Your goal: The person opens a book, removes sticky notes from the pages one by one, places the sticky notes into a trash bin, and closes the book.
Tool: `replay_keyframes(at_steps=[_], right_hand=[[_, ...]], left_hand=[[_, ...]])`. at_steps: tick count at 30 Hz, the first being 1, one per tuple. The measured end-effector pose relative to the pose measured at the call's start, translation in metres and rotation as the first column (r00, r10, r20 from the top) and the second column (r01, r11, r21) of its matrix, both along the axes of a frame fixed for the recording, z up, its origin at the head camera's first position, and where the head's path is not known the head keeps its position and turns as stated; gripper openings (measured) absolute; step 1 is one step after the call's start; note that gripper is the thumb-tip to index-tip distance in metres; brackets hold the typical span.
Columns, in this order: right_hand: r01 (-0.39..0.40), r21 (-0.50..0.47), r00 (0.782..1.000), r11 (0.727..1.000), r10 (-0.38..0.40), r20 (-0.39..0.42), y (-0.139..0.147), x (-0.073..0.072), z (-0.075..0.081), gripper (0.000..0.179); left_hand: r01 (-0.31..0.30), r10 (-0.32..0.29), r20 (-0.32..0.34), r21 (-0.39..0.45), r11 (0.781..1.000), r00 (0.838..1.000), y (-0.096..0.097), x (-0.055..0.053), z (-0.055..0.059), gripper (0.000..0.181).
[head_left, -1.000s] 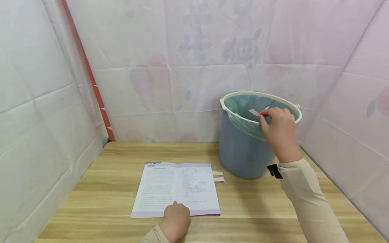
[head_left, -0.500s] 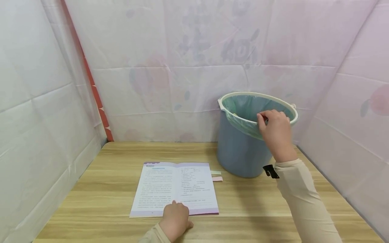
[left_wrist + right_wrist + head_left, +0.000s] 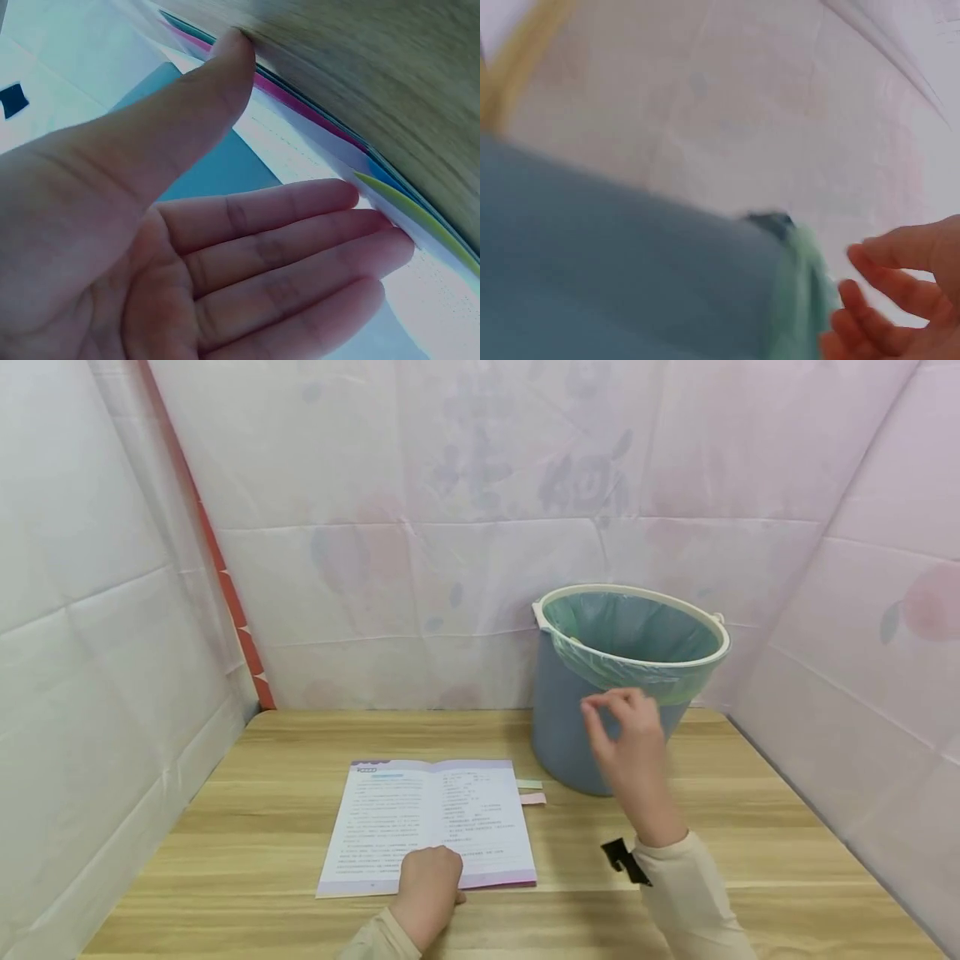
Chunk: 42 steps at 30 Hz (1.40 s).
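Observation:
An open book lies on the wooden table, printed pages facing up. At its lower edge my left hand rests near the centre fold. The left wrist view shows that hand with straight fingers on the page and the thumb at the book's edge. A pale green paper strip and a pink paper strip stick out from the right side. My right hand is in the air before the blue bin, thumb and forefinger bent toward each other, nothing visible between them.
A green bag lines the bin, folded over below its cream rim. The bin stands at the table's back right, near the hanging cloth that walls the table. A black piece sits at the right cuff.
The pink paper strip that my right hand pinched over the bin is gone from its fingers. That hand has come back down and left, out of the bin's mouth. The left hand stays at the book.

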State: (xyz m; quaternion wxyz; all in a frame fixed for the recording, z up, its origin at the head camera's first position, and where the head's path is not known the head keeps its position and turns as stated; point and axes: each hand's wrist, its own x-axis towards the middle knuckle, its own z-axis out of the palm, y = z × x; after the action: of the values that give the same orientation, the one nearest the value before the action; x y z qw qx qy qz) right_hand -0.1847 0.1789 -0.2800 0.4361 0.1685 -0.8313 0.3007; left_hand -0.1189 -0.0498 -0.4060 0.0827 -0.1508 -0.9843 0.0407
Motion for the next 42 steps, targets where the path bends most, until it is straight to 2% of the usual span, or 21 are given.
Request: replay_keyframes(at_steps=[1, 2, 3, 4, 6, 8, 10, 12, 16, 18, 20, 22, 25, 27, 30, 33, 35, 37, 40, 41, 42], right_hand=[[-0.018, 0.003, 0.996, 1.0, 0.018, 0.091, -0.003, 0.001, -0.006, 0.005], [-0.037, 0.003, 0.982, 0.999, 0.036, 0.187, -0.006, 0.003, -0.01, 0.006], [-0.058, 0.01, 0.955, 0.998, 0.052, 0.291, -0.009, 0.003, -0.014, 0.007], [-0.084, 0.013, 0.917, 0.996, 0.073, 0.391, -0.011, 0.004, -0.017, 0.008], [-0.137, 0.023, 0.822, 0.99, 0.101, 0.561, -0.016, 0.004, -0.022, 0.012], [-0.191, 0.045, 0.73, 0.981, 0.111, 0.674, -0.019, 0.002, -0.026, 0.015], [-0.231, 0.049, 0.658, 0.972, 0.118, 0.744, -0.021, 0.001, -0.031, 0.015], [-0.265, 0.045, 0.601, 0.963, 0.128, 0.789, -0.023, -0.001, -0.037, 0.015], [-0.291, -0.031, 0.474, 0.956, 0.173, 0.864, -0.027, -0.006, -0.053, 0.016], [-0.276, -0.074, 0.42, 0.958, 0.189, 0.888, -0.03, -0.009, -0.061, 0.017], [-0.259, -0.121, 0.389, 0.958, 0.218, 0.895, -0.034, -0.012, -0.068, 0.018], [-0.227, -0.171, 0.37, 0.959, 0.248, 0.895, -0.037, -0.013, -0.073, 0.017], [-0.189, -0.237, 0.37, 0.953, 0.293, 0.882, -0.04, -0.013, -0.078, 0.015], [-0.172, -0.258, 0.382, 0.951, 0.306, 0.872, -0.041, -0.013, -0.08, 0.013], [-0.159, -0.261, 0.414, 0.952, 0.304, 0.858, -0.043, -0.014, -0.084, 0.01], [-0.145, -0.26, 0.444, 0.955, 0.297, 0.845, -0.046, -0.015, -0.085, 0.009], [-0.131, -0.265, 0.461, 0.955, 0.296, 0.837, -0.048, -0.014, -0.084, 0.009], [-0.128, -0.275, 0.478, 0.953, 0.302, 0.825, -0.051, -0.014, -0.082, 0.008], [-0.133, -0.303, 0.504, 0.944, 0.328, 0.799, -0.056, -0.011, -0.078, 0.007], [-0.141, -0.314, 0.513, 0.939, 0.34, 0.788, -0.057, -0.011, -0.077, 0.006], [-0.158, -0.325, 0.522, 0.932, 0.359, 0.774, -0.059, -0.009, -0.076, 0.005]], left_hand=[[0.008, -0.008, -0.029, 0.007, 1.0, 1.0, -0.001, 0.0, -0.002, 0.038], [0.016, -0.015, -0.054, 0.008, 1.0, 0.998, -0.002, -0.001, -0.003, 0.038], [0.024, -0.023, -0.079, 0.015, 1.0, 0.997, -0.003, -0.001, -0.003, 0.037], [0.031, -0.028, -0.092, 0.026, 0.999, 0.995, -0.004, -0.001, -0.004, 0.036], [0.042, -0.038, -0.101, 0.041, 0.998, 0.994, -0.006, -0.001, -0.004, 0.034], [0.055, -0.052, -0.072, 0.033, 0.998, 0.996, -0.009, 0.0, -0.002, 0.032], [0.071, -0.07, -0.026, 0.038, 0.997, 0.997, -0.012, 0.001, 0.002, 0.031], [0.085, -0.086, 0.026, 0.048, 0.995, 0.996, -0.014, 0.001, 0.006, 0.029], [0.106, -0.115, 0.081, 0.115, 0.988, 0.99, -0.017, 0.0, 0.013, 0.023], [0.11, -0.124, 0.09, 0.148, 0.983, 0.988, -0.016, 0.0, 0.015, 0.021], [0.118, -0.133, 0.085, 0.165, 0.979, 0.987, -0.016, 0.0, 0.017, 0.019], [0.121, -0.137, 0.082, 0.176, 0.977, 0.987, -0.016, 0.0, 0.017, 0.017], [0.124, -0.139, 0.079, 0.176, 0.977, 0.987, -0.016, 0.0, 0.018, 0.015], [0.125, -0.141, 0.08, 0.174, 0.977, 0.987, -0.016, 0.001, 0.019, 0.014], [0.131, -0.141, 0.055, 0.155, 0.979, 0.989, -0.014, 0.006, 0.021, 0.015], [0.153, -0.15, -0.03, 0.132, 0.979, 0.988, -0.008, 0.017, 0.029, 0.02], [0.217, -0.209, -0.079, 0.118, 0.969, 0.975, -0.003, 0.028, 0.035, 0.02], [0.306, -0.298, -0.075, 0.147, 0.941, 0.952, 0.004, 0.038, 0.039, 0.017], [0.427, -0.435, -0.001, 0.188, 0.884, 0.9, 0.015, 0.048, 0.036, 0.031], [0.444, -0.456, 0.024, 0.188, 0.876, 0.89, 0.019, 0.05, 0.033, 0.039], [0.436, -0.454, 0.048, 0.207, 0.876, 0.89, 0.022, 0.051, 0.029, 0.048]])
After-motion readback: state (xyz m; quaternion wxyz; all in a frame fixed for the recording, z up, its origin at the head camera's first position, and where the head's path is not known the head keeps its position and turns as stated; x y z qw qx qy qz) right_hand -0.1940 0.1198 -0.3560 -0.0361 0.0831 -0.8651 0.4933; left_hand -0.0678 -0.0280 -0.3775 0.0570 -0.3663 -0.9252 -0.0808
